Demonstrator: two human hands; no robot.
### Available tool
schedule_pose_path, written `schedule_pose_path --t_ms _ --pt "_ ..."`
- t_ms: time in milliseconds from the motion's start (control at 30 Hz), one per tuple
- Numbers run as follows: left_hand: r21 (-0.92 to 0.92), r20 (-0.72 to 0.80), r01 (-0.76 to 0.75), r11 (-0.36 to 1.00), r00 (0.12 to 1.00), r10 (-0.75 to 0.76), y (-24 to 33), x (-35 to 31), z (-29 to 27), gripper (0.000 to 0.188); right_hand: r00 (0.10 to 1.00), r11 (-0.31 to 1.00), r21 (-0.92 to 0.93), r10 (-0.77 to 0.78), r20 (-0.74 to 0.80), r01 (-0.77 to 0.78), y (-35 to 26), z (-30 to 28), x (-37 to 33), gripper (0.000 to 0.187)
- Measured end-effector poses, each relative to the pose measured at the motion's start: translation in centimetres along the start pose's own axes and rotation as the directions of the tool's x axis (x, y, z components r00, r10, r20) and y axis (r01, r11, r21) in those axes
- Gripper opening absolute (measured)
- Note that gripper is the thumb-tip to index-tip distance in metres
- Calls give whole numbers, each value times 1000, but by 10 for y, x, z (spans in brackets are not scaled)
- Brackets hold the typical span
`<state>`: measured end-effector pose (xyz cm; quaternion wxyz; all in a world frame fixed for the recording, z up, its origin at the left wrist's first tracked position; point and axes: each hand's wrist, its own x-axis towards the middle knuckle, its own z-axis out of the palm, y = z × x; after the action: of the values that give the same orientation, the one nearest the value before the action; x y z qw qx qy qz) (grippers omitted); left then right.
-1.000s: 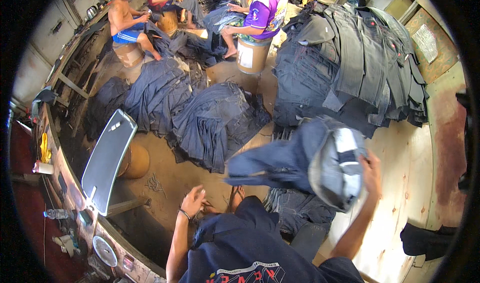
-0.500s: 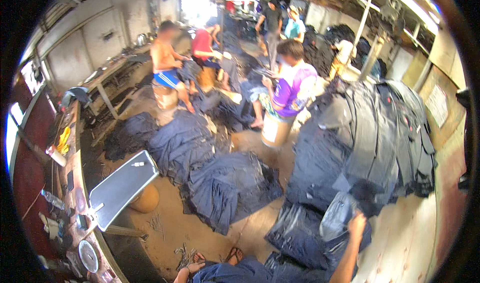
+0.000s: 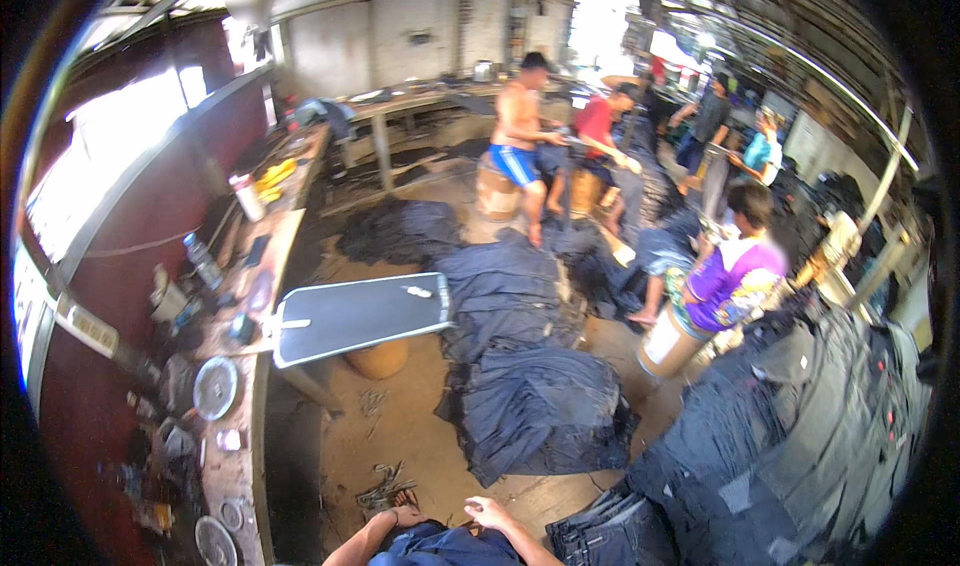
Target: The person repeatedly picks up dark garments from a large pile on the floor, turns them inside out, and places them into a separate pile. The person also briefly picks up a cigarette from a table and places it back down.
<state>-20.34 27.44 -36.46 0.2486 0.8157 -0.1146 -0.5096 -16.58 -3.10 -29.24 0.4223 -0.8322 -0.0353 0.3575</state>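
Note:
My left hand (image 3: 404,517) lies over the dark blue cloth (image 3: 432,544) at my lap, its fingers loosely stretched. Close by, my right hand (image 3: 488,514) is raised over the right side of that cloth, with fingers apart and no held thing visible. To the right of my right arm is a stack of folded dark jeans (image 3: 610,536). A bundle of loose strings (image 3: 387,488) lies on the floor just beyond my left hand.
A padded board (image 3: 362,316) juts from the cluttered wooden bench (image 3: 283,256) at left. Dark garments (image 3: 540,406) cover the floor ahead; a large garment pile (image 3: 800,446) rises at right. A person in purple (image 3: 738,266) sits on a drum; other people work farther back.
The view has turned left, so the scene shifts rightward. My right hand has left the grey-blue garment on the right-hand stack and come to my lap near my left hand.

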Motion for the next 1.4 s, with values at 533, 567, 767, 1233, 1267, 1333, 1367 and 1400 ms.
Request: schedule_pose_path --t_ms 533,567,767,1233,1267,1333,1367,1400 --pt "-640 -259 257 725 815 -518 -100 -72 -46 47 871 884 89 468 -151 -460 64 -19 27 33" --pt "-619 -283 253 743 811 -512 -108 -80 -50 42 886 898 37 439 -149 -439 53 -13 33 32" --pt "-843 -217 143 518 792 -571 -147 -137 -44 44 982 961 -232 121 -147 -153 9 12 71 29" --pt "-678 -193 392 622 721 -666 -113 -65 -12 54 961 939 219 277 -17 -267 -69 -36 106 31" --pt "-682 -212 360 636 735 -644 -102 -60 -17 54 959 939 212 282 -19 -272 -52 -40 99 31" --pt "-646 -245 376 665 723 -647 -72 -46 -31 53 963 928 268 269 -9 -257 -10 -46 83 30" --pt "-601 -293 314 735 769 -568 -59 -42 -38 53 950 915 283 310 -33 -289 14 -52 73 30" --pt "-635 -276 300 711 772 -572 -48 -36 -47 55 972 972 104 219 -87 -210 41 -62 64 25"
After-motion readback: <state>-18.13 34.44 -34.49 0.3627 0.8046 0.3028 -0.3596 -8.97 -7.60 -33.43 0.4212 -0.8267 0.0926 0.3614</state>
